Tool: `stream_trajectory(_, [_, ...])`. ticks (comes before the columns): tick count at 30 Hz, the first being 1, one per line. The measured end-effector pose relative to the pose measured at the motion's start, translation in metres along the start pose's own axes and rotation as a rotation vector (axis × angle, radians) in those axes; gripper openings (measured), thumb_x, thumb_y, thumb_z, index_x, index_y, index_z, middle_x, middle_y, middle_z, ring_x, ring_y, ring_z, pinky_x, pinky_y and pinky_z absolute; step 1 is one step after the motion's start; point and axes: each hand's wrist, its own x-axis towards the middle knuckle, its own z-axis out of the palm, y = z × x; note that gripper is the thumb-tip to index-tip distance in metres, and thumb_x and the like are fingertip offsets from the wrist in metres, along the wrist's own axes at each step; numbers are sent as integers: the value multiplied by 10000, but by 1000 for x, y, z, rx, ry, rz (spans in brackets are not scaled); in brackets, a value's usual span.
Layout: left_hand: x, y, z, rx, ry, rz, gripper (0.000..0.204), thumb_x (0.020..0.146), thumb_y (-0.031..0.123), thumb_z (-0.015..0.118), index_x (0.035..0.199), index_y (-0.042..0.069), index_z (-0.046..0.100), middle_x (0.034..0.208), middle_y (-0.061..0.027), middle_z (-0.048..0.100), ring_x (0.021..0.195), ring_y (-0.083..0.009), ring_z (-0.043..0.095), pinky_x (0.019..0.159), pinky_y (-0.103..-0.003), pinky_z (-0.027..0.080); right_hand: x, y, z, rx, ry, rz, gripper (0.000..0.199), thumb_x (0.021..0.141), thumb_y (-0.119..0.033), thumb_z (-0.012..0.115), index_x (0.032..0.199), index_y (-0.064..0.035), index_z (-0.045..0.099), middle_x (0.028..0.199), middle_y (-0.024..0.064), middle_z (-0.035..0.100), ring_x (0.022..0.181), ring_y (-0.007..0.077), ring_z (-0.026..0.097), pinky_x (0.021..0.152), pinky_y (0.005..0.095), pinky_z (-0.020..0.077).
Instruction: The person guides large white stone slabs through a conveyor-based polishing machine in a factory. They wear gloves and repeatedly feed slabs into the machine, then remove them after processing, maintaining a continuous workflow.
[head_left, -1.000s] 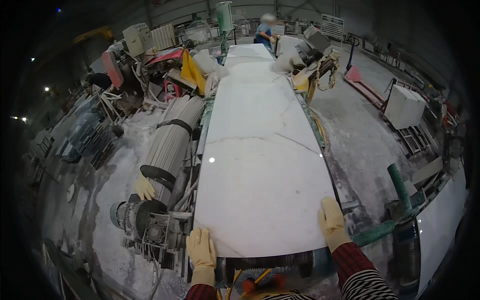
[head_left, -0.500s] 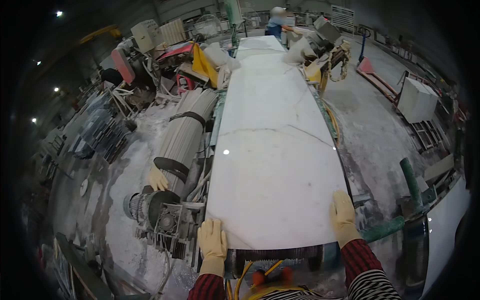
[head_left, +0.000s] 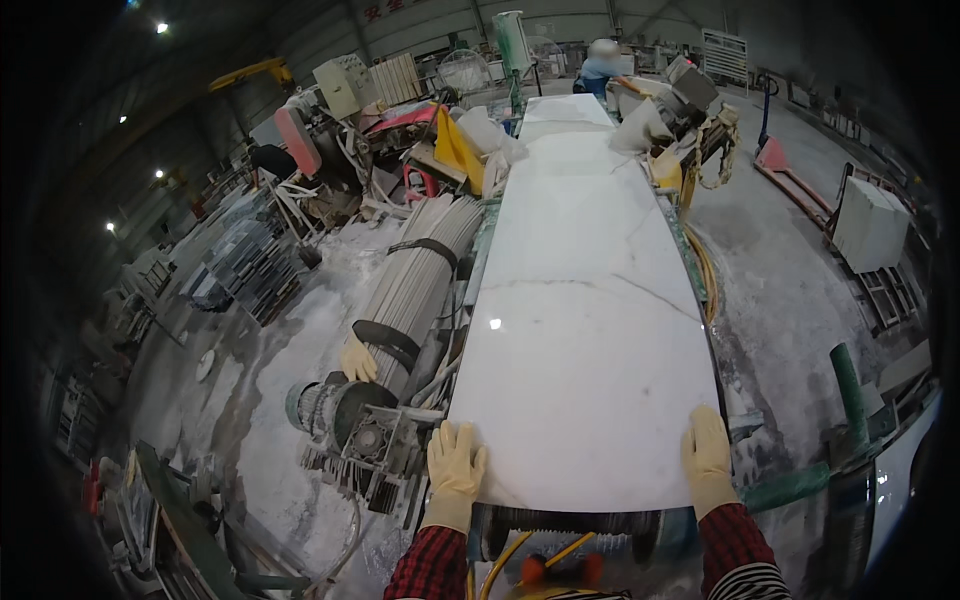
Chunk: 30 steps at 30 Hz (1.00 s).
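My left grip (head_left: 455, 468) and right grip (head_left: 708, 462) rest on the near corners of the stone slab (head_left: 585, 300), which runs away from me. A bundle of rods (head_left: 415, 280) lies left of it, above a motor (head_left: 340, 420); a person (head_left: 602, 62) stands at its far end.

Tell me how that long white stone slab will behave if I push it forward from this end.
The white stone slab looks rigid and probably heavy: long, flat, unbending. Its glossy face reflects a lamp, so gloved palms may slip. The left hand and right hand press its near corners; thin edges could chip.
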Motion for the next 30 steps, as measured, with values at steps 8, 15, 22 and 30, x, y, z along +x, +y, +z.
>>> stream_trajectory(8, [2,6,11,14,-1,-12,573,1054,399,685,1552,135,580,1632,-251,544,1508,-485,476,1289,-598,344,6,-18,-20,44,-40,39,403,1011,-107,672,1394,20,674,1442,288,691,1370,510,619,1206,574,486])
stream_trajectory(15, [0,1,12,-5,40,4,550,1040,360,708,1528,131,597,1603,-248,560,1489,-477,489,1261,-596,366,-9,7,5,-75,15,-1,374,1037,-70,637,1401,-6,690,1453,273,707,1378,499,638,1225,568,488])
stream_trajectory(22, [-2,0,12,-15,47,-4,545,1034,342,714,1521,126,602,1592,-257,567,1470,-482,507,1239,-589,382,-10,4,3,-63,62,-53,368,1027,-48,640,1388,0,697,1428,280,710,1347,509,652,1202,573,507])
stream_trajectory(30, [-5,0,10,-23,52,-8,537,1039,351,706,1519,135,605,1586,-253,573,1460,-482,524,1227,-588,393,-14,4,1,-37,90,-85,362,1029,-34,639,1384,5,696,1425,282,705,1344,516,649,1193,584,509])
